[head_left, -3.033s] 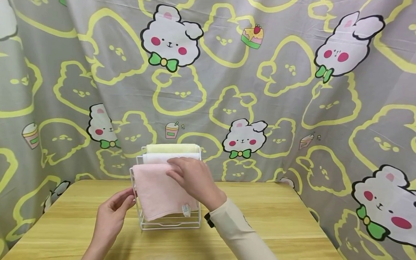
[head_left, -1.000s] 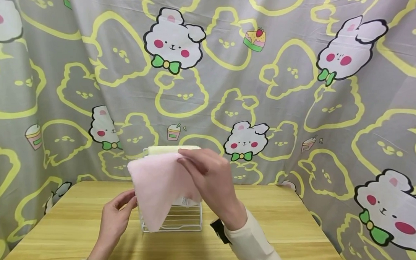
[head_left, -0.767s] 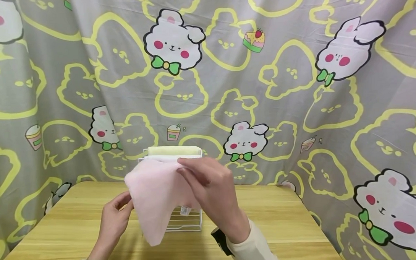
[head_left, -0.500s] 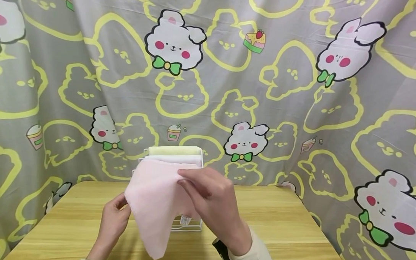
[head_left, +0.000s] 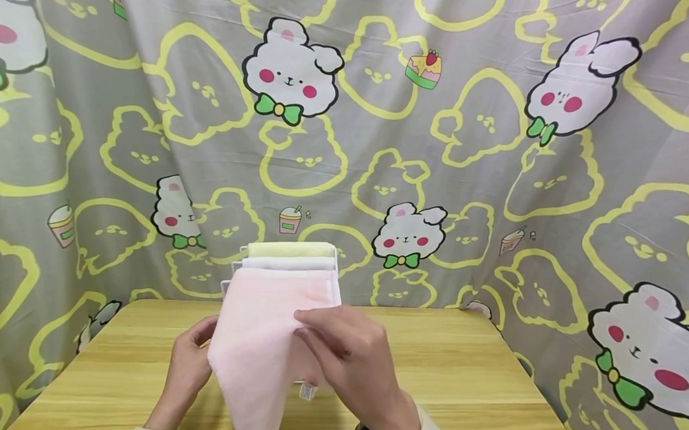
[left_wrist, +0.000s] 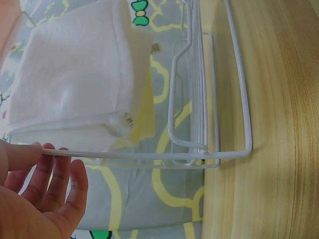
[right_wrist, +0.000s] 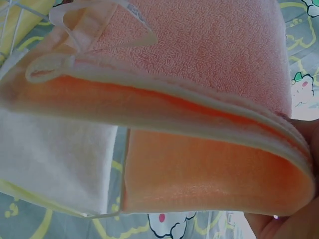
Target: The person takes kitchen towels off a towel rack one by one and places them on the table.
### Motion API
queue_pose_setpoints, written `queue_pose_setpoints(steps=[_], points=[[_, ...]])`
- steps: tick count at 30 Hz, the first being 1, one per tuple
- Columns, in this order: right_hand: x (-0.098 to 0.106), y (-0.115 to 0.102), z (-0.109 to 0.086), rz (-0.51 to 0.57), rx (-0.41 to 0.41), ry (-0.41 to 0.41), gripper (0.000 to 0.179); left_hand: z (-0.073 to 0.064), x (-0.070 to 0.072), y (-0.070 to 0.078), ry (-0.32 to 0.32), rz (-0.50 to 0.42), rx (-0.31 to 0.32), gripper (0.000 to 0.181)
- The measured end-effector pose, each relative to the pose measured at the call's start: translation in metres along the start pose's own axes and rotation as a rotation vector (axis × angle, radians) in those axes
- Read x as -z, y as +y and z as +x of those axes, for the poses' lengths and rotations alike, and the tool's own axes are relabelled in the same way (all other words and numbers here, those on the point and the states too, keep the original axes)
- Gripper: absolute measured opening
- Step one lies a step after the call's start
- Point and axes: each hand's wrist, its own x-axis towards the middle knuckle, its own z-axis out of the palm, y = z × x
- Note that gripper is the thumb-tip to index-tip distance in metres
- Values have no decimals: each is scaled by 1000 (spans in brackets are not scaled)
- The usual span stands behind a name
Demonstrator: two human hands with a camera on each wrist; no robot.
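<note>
My right hand (head_left: 356,361) pinches a fold of the pink towel (head_left: 249,338) between thumb and fingers. The towel drapes over the front bar of a white wire rack, and its lower left corner hangs toward me. A small label (head_left: 308,391) shows at its lower edge. In the right wrist view the pink towel (right_wrist: 214,50) bulges out in a loop beside my fingers. My left hand (head_left: 188,364) is at the rack's left side; the left wrist view shows its thumb and fingers pinching the rack's wire (left_wrist: 244,99).
Behind the pink towel, a white towel (head_left: 288,262) and a yellow towel (head_left: 289,248) hang on the rack's farther bars. The rack stands on a wooden table (head_left: 459,358). A patterned curtain (head_left: 347,133) encloses the back and sides.
My right hand first reached the rack's top, then lifted the pink towel's fold and drew it down toward me. The towel's corner now hangs lower. My left hand stays at the rack's side.
</note>
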Motion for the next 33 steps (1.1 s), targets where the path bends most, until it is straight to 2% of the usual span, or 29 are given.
queue_pose_setpoints(steps=[5, 9, 16, 24, 30, 33], points=[[-1, 0, -13, 3, -8, -3, 20, 1, -2, -2, -13, -58, -15, 23], [-4, 1, -27, 0, -67, -44, 19, 2, -3, -3, -19, -93, -22, 24], [-11, 2, -52, 73, -120, -101, 17, 0, -3, 1, -21, -74, -5, 23], [-14, 1, -71, 88, -311, -199, 10, 0, -5, 2, -33, -81, -3, 23], [-19, 2, -79, 130, -276, -217, 11, 0, -4, 1, -25, -83, -5, 23], [-23, 2, -82, 189, -343, -238, 12, 1, -4, 1, -22, -90, -9, 23]])
